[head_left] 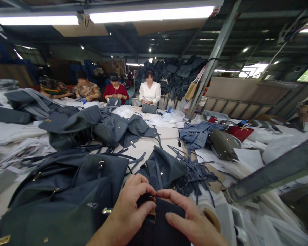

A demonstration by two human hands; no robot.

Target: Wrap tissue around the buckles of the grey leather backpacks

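Low in the view, my left hand (pixel 133 208) grips the top edge of a dark navy bag (pixel 164 232), its thumb beside a gold-coloured buckle (pixel 152 210). My right hand (pixel 184 215) is closed over the same bag from the right, fingers on the far edge and thumb on the near face. The two index fingers nearly meet above the buckle. Most of the bag's lower part lies below the picture's edge. Close on the left are larger dark blue bags (pixel 74 198) with gold-coloured fittings, and another dark blue bag (pixel 166 165) lies just beyond my hands.
Loose dark straps (pixel 195 174) lie in a heap to the right, near crumpled blue fabric (pixel 197 133) and an olive bag (pixel 223 143). A grey metal beam (pixel 277 167) slants across the right side. Several people sit across the table, including a person in white (pixel 150 92).
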